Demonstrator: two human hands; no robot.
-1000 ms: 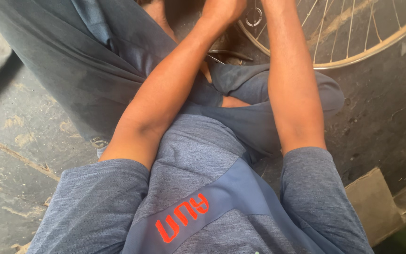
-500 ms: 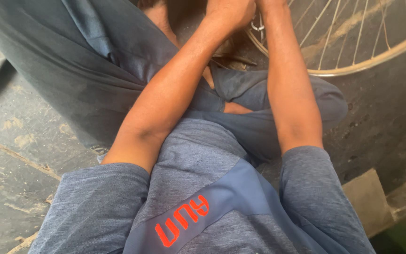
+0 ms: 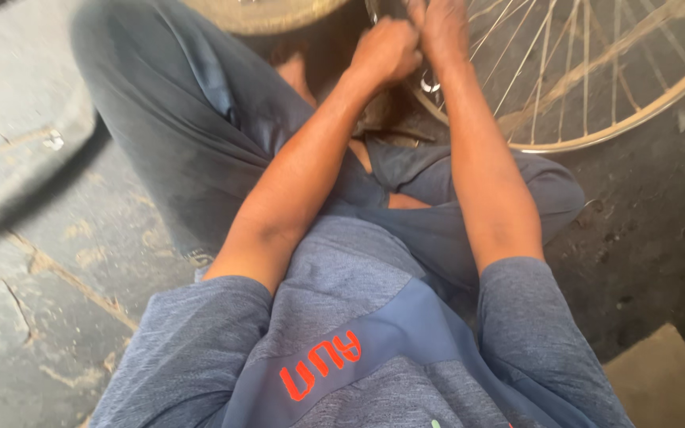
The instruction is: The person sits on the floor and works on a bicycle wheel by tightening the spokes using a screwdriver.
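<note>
Hands now lower in frame, wheel more visible | left hand fisted, right hand fingers closed, both at bicycle wheel rim, upper right | wheel rests by knee on floor, steadying it.

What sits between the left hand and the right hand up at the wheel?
Nothing shows: in the head view the left hand and right hand are pressed close together at the bicycle wheel, with a small metal ring just below them.
</note>
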